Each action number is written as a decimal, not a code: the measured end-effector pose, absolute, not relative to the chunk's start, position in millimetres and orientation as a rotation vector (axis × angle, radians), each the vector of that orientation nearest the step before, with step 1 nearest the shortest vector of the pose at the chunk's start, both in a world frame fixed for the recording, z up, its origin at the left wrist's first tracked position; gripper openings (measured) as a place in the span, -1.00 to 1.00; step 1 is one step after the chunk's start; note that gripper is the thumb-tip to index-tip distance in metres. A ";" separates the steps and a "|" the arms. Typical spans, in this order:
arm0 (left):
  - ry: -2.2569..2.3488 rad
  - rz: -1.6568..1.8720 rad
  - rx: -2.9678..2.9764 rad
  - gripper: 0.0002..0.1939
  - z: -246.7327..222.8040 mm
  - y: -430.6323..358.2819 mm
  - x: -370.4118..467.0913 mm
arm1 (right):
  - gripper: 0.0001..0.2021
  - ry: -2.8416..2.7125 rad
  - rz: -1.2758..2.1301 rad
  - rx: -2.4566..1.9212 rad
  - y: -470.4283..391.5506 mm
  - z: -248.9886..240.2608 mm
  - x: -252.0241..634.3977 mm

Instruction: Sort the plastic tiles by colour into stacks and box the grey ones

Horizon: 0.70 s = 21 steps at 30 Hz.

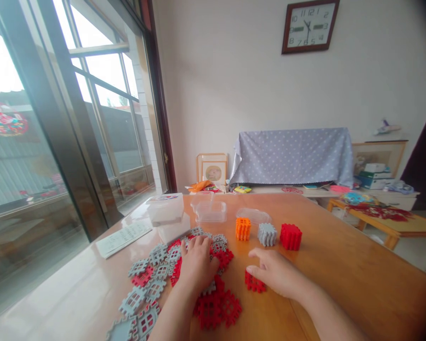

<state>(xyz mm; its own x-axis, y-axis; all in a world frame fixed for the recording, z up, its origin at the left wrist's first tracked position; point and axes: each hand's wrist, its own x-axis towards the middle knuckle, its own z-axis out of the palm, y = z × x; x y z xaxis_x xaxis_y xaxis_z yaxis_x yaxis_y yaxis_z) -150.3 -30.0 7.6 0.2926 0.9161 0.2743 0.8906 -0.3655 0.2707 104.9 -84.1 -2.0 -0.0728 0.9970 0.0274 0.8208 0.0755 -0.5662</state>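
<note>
My left hand lies over the pile of red and grey toothed plastic pieces, its fingers bent down among them; what the fingertips touch is hidden. On the right, my right hand is beside a low red stack, thumb at its upper edge and index finger apart from the thumb, with nothing between them. Behind that hand stand an orange block, a grey block and a red block, all made of interlocking pieces. More red pieces lie near the front.
Clear plastic containers and a lid stand at the back of the wooden table. White boxes and a printed sheet are at the back left. A low side table stands beyond on the right.
</note>
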 end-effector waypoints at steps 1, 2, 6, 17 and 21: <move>1.683 0.579 2.484 -0.56 7.0 -31.3 -148.1 | -0.62 -1.942 0.577 -1.796 -83.1 -2.3 104.9; 1.650 0.551 2.491 -0.54 6.0 -32.5 -145.8 | -0.62 -1.934 0.577 -1.793 -82.3 -2.4 104.8; 1.641 0.415 2.486 -0.47 0.5 -35.0 -139.3 | -0.63 -1.911 0.572 -1.773 -81.0 -1.5 102.9; 1.598 0.666 2.530 -0.56 16.4 -42.5 -132.0 | -0.71 -1.840 0.503 -1.628 -81.4 1.8 94.4; 1.346 0.827 2.522 -0.55 18.8 -45.1 -128.5 | -0.59 -1.781 0.536 -1.426 -82.1 4.5 86.2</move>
<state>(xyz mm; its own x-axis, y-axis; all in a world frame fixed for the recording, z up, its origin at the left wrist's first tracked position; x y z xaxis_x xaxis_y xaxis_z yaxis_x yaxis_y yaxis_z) -128.5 -45.1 18.8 0.4402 0.8070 0.3936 0.7156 -0.5801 0.3892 86.2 -82.1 4.5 -0.0697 0.9490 0.3073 0.6216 0.2823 -0.7307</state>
